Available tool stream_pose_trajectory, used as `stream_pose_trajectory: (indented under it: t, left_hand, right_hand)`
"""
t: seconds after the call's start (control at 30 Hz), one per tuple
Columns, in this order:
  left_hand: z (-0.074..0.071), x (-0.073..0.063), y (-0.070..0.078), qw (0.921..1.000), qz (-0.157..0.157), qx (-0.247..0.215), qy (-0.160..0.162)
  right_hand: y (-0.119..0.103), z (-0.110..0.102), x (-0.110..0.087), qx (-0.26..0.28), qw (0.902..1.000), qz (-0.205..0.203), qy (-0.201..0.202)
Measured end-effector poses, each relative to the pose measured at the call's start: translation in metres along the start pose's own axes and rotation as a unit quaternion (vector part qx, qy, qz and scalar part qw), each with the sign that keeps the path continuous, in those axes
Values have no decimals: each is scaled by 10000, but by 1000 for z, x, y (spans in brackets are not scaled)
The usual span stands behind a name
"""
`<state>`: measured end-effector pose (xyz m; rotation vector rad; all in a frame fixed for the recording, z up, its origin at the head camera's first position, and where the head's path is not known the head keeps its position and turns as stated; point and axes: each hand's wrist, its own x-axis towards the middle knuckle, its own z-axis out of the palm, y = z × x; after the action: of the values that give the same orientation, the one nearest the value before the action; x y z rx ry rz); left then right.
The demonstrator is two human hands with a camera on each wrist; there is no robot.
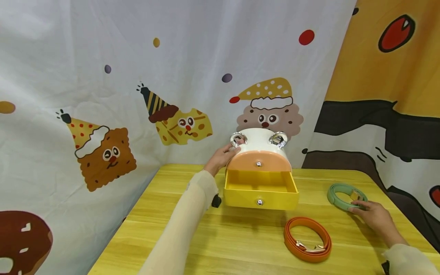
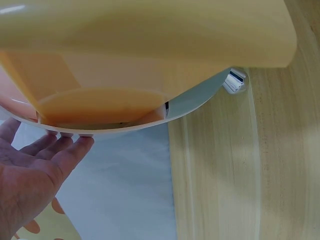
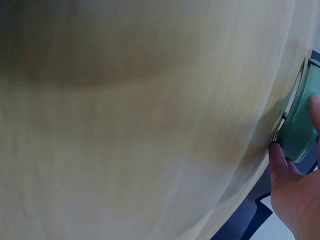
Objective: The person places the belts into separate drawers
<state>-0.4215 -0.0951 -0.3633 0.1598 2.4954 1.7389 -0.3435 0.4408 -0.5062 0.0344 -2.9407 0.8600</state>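
A small animal-shaped drawer box (image 1: 256,139) stands on the table, white on top with silver ring ears. Its yellow lower drawer (image 1: 261,200) is pulled out and looks bare inside; the orange upper drawer (image 1: 261,160) is in. My left hand (image 1: 222,157) rests against the box's left side, and in the left wrist view the fingertips (image 2: 86,140) touch its outer wall. At the right, my right hand (image 1: 376,218) pinches the near edge of a coiled green belt (image 1: 338,189) between thumb and fingers. The right wrist view shows part of this green belt (image 3: 302,120).
A coiled orange belt (image 1: 290,233) with a metal buckle lies in front of the drawer, between it and my right hand. The wood-grain table (image 1: 240,244) ends at a cartoon-printed cloth (image 1: 192,76) behind and on the left.
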Motion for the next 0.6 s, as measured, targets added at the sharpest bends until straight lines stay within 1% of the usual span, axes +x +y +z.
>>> stream_pose_trajectory:
  t: [0.23, 0.4, 0.5, 0.6]
  left_hand:
    - [2, -1, 1, 9999, -82, 51, 32]
    - [2, -1, 0, 10000, -31, 23, 20]
    - [2, -2, 1, 10000, 9, 23, 36]
    - [2, -3, 2, 10000, 5, 64, 55]
  right_hand:
    - [1, 1, -3, 86, 9997, 177, -107]
    - [1, 2, -4, 217, 9991, 324, -178]
    - [-2, 3, -4, 306, 9989, 345, -127]
    - [-9, 4, -4, 375, 9990, 241, 34]
